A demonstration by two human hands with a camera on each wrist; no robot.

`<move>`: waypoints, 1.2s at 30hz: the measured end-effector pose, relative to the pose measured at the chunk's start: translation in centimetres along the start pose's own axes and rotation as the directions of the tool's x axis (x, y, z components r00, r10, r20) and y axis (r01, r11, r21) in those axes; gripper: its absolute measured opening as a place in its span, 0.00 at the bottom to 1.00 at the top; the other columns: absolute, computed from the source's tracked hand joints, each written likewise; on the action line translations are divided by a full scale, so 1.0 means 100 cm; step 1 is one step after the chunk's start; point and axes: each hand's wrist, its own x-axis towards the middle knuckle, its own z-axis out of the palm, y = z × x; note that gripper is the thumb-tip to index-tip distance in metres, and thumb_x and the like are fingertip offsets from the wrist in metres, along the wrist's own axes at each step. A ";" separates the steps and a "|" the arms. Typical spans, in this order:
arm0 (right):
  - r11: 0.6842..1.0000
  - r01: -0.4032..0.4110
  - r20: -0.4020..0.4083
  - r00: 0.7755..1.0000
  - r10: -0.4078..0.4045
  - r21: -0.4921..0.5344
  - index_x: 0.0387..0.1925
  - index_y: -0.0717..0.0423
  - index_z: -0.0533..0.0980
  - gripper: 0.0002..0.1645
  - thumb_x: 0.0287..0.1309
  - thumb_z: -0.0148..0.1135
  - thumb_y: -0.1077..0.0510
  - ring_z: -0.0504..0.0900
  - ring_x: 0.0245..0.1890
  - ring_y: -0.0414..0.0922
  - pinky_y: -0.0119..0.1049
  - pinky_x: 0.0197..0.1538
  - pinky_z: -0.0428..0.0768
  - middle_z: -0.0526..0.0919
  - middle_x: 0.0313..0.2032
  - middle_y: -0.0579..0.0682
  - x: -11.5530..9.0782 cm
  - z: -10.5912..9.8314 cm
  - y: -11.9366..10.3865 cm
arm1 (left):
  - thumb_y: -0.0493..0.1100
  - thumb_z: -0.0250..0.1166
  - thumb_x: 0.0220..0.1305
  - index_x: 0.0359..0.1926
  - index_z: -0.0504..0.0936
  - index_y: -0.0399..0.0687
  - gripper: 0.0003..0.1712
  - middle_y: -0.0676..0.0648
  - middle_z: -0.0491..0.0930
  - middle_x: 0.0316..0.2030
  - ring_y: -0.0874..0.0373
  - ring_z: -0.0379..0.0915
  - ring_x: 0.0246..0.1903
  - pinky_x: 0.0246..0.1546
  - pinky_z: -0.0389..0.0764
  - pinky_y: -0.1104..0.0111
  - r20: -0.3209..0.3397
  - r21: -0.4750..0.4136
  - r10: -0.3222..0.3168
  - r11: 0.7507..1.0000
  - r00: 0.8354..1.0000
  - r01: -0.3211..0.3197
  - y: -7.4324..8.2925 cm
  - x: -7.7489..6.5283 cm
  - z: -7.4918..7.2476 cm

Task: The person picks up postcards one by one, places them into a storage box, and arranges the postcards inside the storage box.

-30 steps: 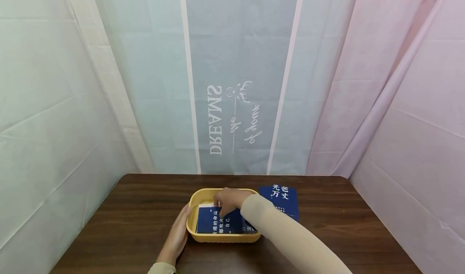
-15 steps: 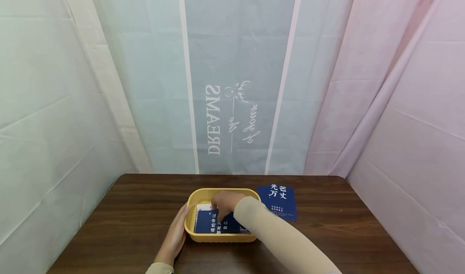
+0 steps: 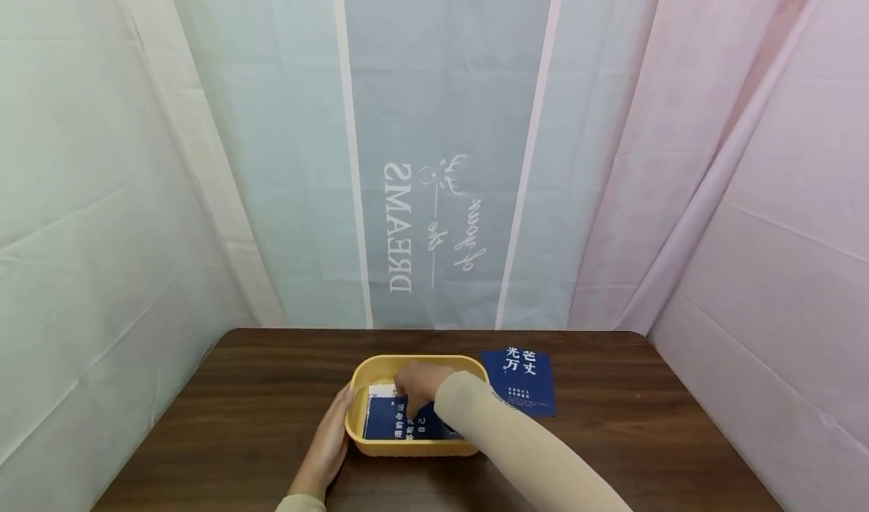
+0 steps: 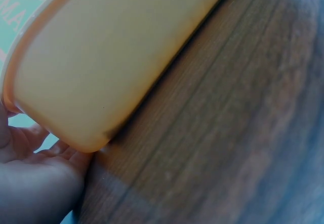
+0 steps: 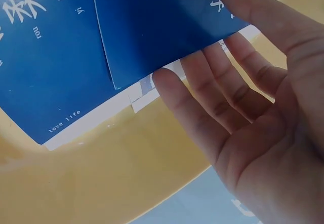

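Note:
A yellow plastic tub (image 3: pixel 414 449) stands on the table, holding a stack of blue cards printed with white Chinese characters. My left hand (image 3: pixel 329 436) grips the tub's left end; in the left wrist view its fingers (image 4: pixel 63 150) lie against the lower corner. Inside the tub, my right hand (image 3: pixel 419 382) pinches the top blue card (image 5: pixel 147 26), thumb above and fingertips under its edge. Another blue card (image 5: pixel 48 77), lettered "love life", lies beneath it, with white edges below. The sleeve hides the tub's right part in the head view.
Right of the tub, a blue card (image 3: pixel 529 387) with white characters lies on the dark wooden table (image 3: pixel 271 376). A grey-green curtain (image 3: pixel 441 105) with mirrored lettering hangs behind the table, with pale cloth on both sides.
The right hand has shifted slightly left within the tub and more white shows behind the upper blue card. The left hand keeps its place on the tub.

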 end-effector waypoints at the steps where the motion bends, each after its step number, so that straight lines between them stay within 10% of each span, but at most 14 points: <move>1: 1.000 -0.005 0.005 1.000 0.005 0.006 0.47 0.45 0.82 0.21 0.50 0.80 0.53 0.78 0.38 0.35 0.32 0.44 0.81 0.81 0.40 0.38 0.000 0.001 0.000 | 0.56 0.37 0.82 0.78 0.42 0.34 0.39 0.30 0.38 0.77 0.35 0.32 0.75 0.71 0.39 0.40 0.000 0.002 -0.004 1.000 1.000 0.004 0.000 0.000 0.000; 36: 0.998 0.066 -0.118 0.991 -0.065 0.004 0.46 0.44 0.84 0.10 0.65 0.64 0.50 0.80 0.38 0.36 0.37 0.43 0.81 0.83 0.40 0.37 -0.015 -0.016 0.033 | 0.55 0.38 0.82 0.78 0.44 0.33 0.38 0.30 0.40 0.76 0.35 0.34 0.75 0.72 0.39 0.42 -0.007 -0.002 0.018 1.000 1.000 -0.018 -0.002 -0.001 0.001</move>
